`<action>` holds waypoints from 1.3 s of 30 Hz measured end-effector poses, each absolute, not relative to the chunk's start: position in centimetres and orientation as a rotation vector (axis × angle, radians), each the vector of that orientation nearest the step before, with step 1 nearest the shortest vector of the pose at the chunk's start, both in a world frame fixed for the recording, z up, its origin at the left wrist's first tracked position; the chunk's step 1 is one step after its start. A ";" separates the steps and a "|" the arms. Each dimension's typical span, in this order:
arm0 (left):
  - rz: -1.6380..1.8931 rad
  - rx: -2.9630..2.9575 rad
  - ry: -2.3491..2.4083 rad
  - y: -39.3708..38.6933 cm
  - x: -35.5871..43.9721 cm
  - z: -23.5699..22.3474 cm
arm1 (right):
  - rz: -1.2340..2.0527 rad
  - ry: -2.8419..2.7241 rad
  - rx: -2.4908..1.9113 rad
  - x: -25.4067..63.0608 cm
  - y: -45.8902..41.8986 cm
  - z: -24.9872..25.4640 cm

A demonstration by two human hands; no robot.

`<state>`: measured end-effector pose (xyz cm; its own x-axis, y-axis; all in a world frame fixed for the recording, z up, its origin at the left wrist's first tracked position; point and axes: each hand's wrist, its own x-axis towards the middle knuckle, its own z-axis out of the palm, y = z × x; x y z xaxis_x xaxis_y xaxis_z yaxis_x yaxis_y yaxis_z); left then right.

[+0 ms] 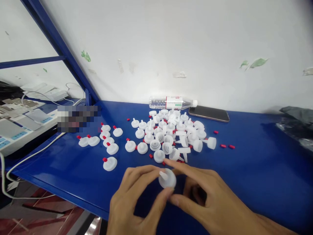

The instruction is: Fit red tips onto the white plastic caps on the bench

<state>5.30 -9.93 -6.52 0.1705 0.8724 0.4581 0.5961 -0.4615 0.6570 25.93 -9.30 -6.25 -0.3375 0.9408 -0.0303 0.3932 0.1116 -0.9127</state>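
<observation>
Our left hand (128, 202) pinches a single white cap (170, 181) between thumb and fingertips, the thumb at its near edge and the fingers at its far left edge, while the space behind them stays wide. The cap is held up over the near part of the blue table (254, 182), with its bare nozzle (163, 176) tilted up and to the left. Our right hand (210, 195) curves around the other side, thumb and index finger spread well apart; we cannot tell whether its fingertips press on the cap or only hover beside it. Just past our fingers lies a heap of white caps (168, 138), some nozzle up, others on their sides or turned over, with small red tips among them. Three loose red tips (223, 146) lie right of the heap. On the left we see a looser group of capped pieces (110, 164), each white with a red tip on its nozzle. Behind the heap a clear bottle (160, 102) lies on its side near the wall (195, 49), next to a dark phone (209, 114). A white cable (36, 151) runs along the table's left side, and dark plastic (297, 114) sits at the far right.
</observation>
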 end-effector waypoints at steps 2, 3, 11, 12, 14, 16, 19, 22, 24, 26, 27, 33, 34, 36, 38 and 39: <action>1.172 2.071 1.341 -10.2 5.6 -6.5 | 1.251 -1.802 -1.255 26.0 -9.1 -6.3; 1.165 2.047 1.340 -10.3 5.6 -6.6 | 1.271 -1.797 -1.242 26.0 -9.1 -6.3; 1.087 2.167 1.766 -8.8 2.5 -7.7 | 1.181 -1.775 -1.339 25.5 -9.4 -5.8; 1.051 2.182 1.751 -8.4 2.3 -7.8 | 1.167 -1.781 -1.338 25.4 -9.5 -5.7; 1.015 2.214 1.699 -7.8 2.4 -8.0 | 1.149 -1.789 -1.336 25.3 -9.6 -5.7; 0.998 2.260 1.665 -7.3 2.7 -8.0 | 1.135 -1.792 -1.338 25.3 -9.6 -5.6; 0.980 2.320 1.610 -6.9 3.2 -7.9 | 1.109 -1.797 -1.347 25.3 -9.6 -5.6; 0.990 2.306 1.585 -6.7 3.6 -7.7 | 1.116 -1.818 -1.350 25.3 -9.5 -5.5; 1.013 2.242 1.575 -6.9 3.7 -7.4 | 1.137 -1.824 -1.346 25.4 -9.4 -5.4; 1.041 2.129 1.541 -7.3 3.8 -6.9 | 1.161 -1.837 -1.341 25.4 -9.3 -5.3; 1.056 2.059 1.513 -7.6 3.9 -6.5 | 1.168 -1.848 -1.334 25.4 -9.2 -5.3; 1.171 1.780 1.289 -8.9 4.4 -4.5 | 1.165 -1.940 -1.292 25.4 -9.1 -4.9; 1.178 1.761 1.272 -8.9 4.5 -4.4 | 1.160 -1.957 -1.283 25.4 -9.2 -4.9; 1.184 1.727 1.254 -8.9 4.8 -4.4 | 1.163 -1.970 -1.267 25.4 -9.2 -4.9; 1.166 1.691 1.265 -8.8 5.0 -4.6 | 1.174 -1.967 -1.253 25.4 -9.2 -4.9; 1.144 1.675 1.276 -8.9 5.1 -4.8 | 1.178 -1.966 -1.249 25.4 -9.2 -4.9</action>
